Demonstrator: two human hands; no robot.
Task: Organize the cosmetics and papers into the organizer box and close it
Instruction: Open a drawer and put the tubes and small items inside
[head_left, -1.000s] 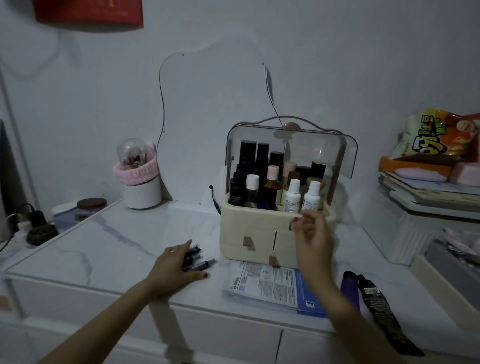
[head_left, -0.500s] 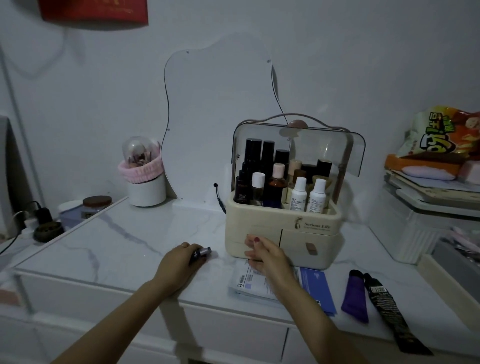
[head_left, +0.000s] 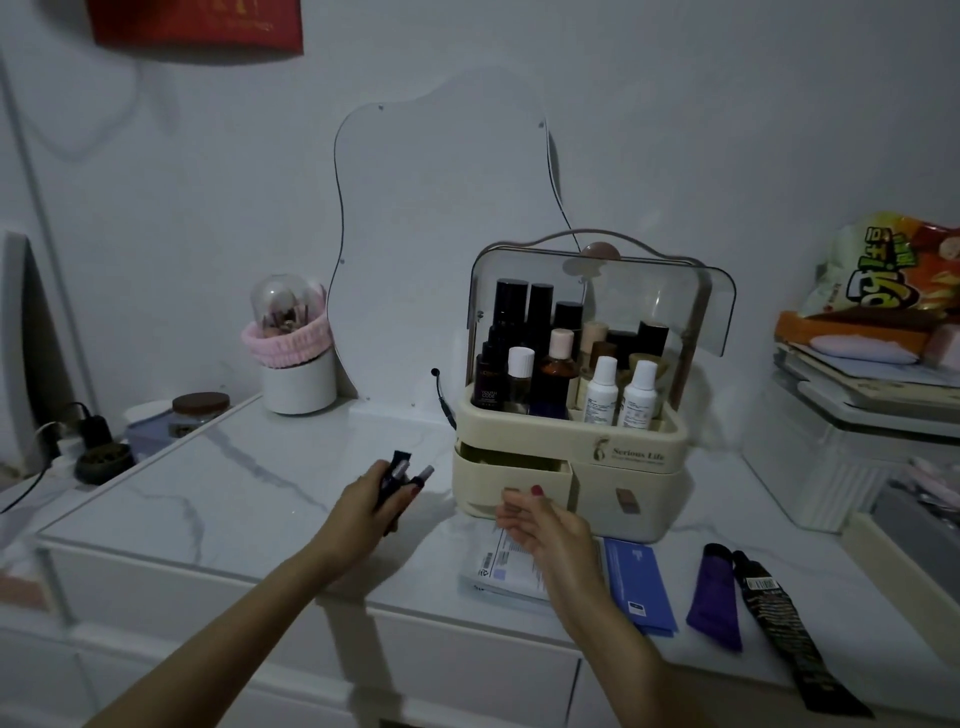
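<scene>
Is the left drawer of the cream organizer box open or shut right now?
Open. The cream organizer box's left drawer juts forward past the right drawer, with a dark gap above its front; the right hand is at it.

Domestic bedroom, dressing area. Evidence: marble-pattern bench (head_left: 218, 483) over white drawers (head_left: 467, 670), wall mirror (head_left: 441, 249), cosmetics organizer box (head_left: 566, 467), pink headband (head_left: 285, 340), snack bag (head_left: 893, 275).

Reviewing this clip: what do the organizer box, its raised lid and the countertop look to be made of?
Organizer box: apparently cream moulded plastic, matte, with rounded edges. Raised lid: clear, faintly smoky plastic; the bottles show through it. Countertop: white with grey veins and glossy, so marble or a marble-look surface; which one is unclear.
</scene>
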